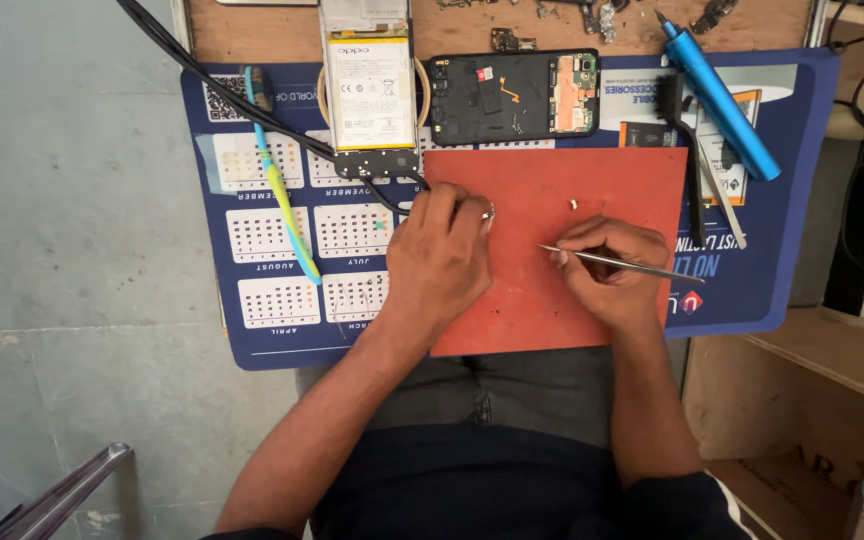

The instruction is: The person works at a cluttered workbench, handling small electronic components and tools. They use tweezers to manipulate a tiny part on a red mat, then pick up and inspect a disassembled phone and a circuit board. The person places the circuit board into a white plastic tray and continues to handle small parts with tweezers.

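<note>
My left hand (437, 262) rests on the left part of an orange-red work mat (592, 195), its fingers pinched on a tiny metal part (489, 212). My right hand (607, 270) grips thin metal tweezers (620, 263), their tip pointing left toward the left hand. A small loose white part (573, 204) lies on the mat above the right hand. Behind the mat lies an opened black phone body (512, 96) showing its circuit board, and to its left a phone with an exposed battery (369, 90).
A blue desk mat with calendar grids (282, 250) covers the small table. A blue screwdriver (717, 100), a black brush (687, 170), a thin metal tool (724, 205), a green-yellow tool (282, 195) and a black cable (222, 85) lie on it. A wooden box (802, 400) stands at the right.
</note>
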